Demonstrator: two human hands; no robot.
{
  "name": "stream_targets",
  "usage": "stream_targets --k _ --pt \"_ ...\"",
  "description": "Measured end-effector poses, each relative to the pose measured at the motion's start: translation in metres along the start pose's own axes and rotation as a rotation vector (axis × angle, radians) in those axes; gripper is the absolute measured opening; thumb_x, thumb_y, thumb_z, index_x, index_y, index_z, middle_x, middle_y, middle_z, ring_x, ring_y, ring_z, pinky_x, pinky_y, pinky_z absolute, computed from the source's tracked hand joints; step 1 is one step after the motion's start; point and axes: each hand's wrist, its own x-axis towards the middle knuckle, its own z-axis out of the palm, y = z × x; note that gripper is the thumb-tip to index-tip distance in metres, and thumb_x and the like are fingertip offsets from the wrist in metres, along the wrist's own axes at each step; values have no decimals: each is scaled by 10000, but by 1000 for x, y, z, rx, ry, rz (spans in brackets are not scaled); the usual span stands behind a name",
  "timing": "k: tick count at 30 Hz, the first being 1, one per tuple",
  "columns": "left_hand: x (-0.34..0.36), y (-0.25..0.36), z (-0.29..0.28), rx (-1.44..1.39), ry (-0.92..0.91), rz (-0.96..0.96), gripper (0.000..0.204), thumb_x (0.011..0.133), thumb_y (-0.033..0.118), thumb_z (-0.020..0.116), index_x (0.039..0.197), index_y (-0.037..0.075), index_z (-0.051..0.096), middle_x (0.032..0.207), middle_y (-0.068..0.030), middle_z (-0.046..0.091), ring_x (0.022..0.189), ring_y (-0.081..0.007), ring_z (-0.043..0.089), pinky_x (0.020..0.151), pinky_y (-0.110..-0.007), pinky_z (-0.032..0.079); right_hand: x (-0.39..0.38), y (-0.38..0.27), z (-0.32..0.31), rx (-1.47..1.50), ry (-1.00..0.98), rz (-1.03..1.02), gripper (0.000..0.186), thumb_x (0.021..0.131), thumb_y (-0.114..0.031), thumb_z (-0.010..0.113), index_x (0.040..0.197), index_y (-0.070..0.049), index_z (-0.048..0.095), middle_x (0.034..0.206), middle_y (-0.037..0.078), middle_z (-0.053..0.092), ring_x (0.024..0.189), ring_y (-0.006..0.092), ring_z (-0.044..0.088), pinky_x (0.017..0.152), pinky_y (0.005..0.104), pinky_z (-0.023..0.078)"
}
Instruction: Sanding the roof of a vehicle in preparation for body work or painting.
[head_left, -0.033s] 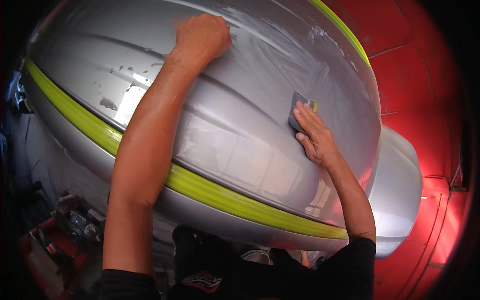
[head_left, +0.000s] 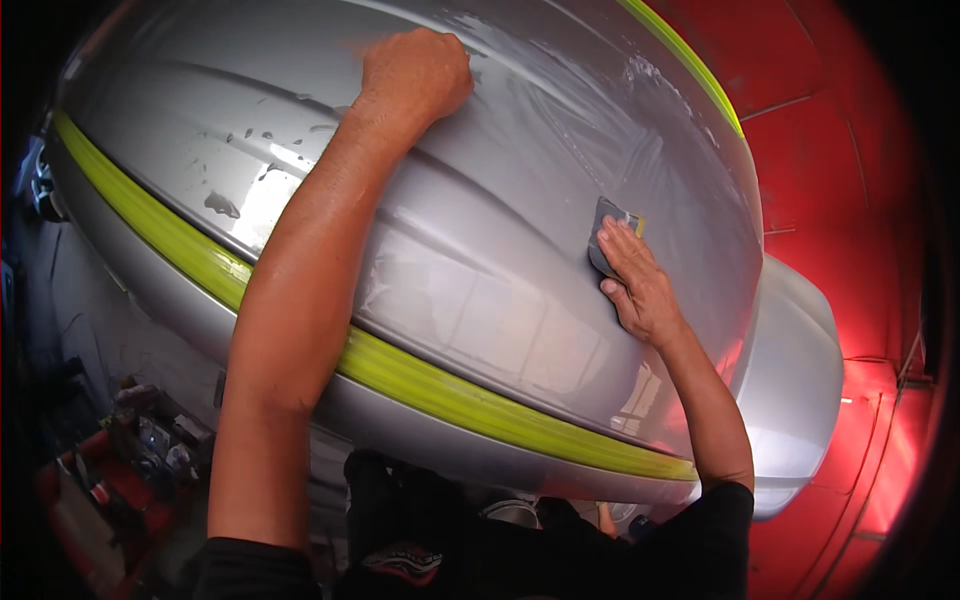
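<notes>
A wet silver car panel (head_left: 480,240), broad and curved like a roof, lies under both of my hands. My left hand (head_left: 417,75) rests on its far side, fingers curled into a fist with the knuckles up. Whatever those fingers may hold is hidden beneath them. Farther right and nearer, my right hand (head_left: 640,285) presses a dark grey sanding pad (head_left: 602,212) flat against the panel. A yellowish edge of the pad shows beside the fingertips.
Yellow-green masking tape (head_left: 420,383) runs along the near edge, and more tape (head_left: 690,70) borders the far right edge. Water drops (head_left: 222,205) dot the left of the panel. A red bin of clutter (head_left: 95,455) stands at lower left; red floor (head_left: 815,130) lies right.
My right hand and the pad have slid a little toward me and to the right. My left hand has shifted slightly right, still closed.
</notes>
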Motion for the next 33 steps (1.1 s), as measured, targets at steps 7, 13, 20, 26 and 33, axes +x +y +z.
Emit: stream_targets --k 7,13,20,26,33 --pt "9 -16 -5 -68 69 -89 397 1029 332 547 1004 4 768 948 -234 752 896 -447 726 821 -532 584 149 -6 49 -28 53 -211 557 1031 -347 582 1497 -50 512 1585 160 457 1476 345 415 1231 425 351" --pt "10 -23 -15 -45 74 -128 410 1036 340 531 1007 8 771 961 -240 751 911 -441 729 824 -533 584 107 -8 30 29 -61 -212 551 1032 -364 582 1509 -97 510 1584 118 470 1469 340 427 1222 427 370" --pt "4 -11 -24 -88 85 -121 430 1045 371 520 1023 22 769 966 -229 753 953 -445 723 825 -534 581 80 -8 23 -12 -114 -211 593 1016 -405 597 1510 -91 505 1586 114 468 1473 350 416 1219 437 373" --pt "4 -12 -19 -1 87 -88 222 913 160 606 924 26 783 916 -202 761 904 -369 749 780 -458 597 157 -24 51 -25 -8 -392 563 1037 -384 562 1501 -70 514 1591 123 460 1460 359 429 1202 433 388" --pt "6 -10 -18 -45 102 -17 194 878 123 608 910 26 773 902 -212 753 848 -362 744 751 -469 594 11 -13 -4 8 -171 -123 580 1007 -388 614 1502 -98 528 1569 138 487 1478 375 410 1244 472 321"
